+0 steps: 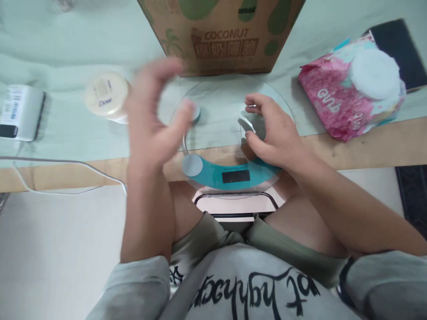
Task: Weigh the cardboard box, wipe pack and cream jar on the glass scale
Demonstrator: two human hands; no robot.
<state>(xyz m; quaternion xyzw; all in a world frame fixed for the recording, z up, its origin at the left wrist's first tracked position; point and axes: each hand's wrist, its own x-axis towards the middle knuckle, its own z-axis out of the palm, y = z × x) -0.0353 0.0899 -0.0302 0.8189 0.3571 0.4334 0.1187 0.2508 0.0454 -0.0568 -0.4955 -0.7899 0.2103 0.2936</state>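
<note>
A round clear glass scale (220,100) with a teal band (213,175) and a dark display (235,176) lies at the table's front edge, partly overhanging it. My left hand (153,120) is raised over its left side, blurred, with thumb and fingers spread and nothing in them. Over the right side of the glass is my right hand (275,126), its fingers curved and apart from the thumb. A thin white curved piece (247,122) shows in that gap; whether it belongs to the scale I cannot tell. A round foot (196,114) shows near my left thumb.
Behind the scale stands a cardboard box (230,44) marked COCONUT. A lidded Dove jar (106,95) and a white device (22,113) with a cable (73,161) are at left. On the right, a pink pouch of wipes (336,95) leans near a black box (398,51).
</note>
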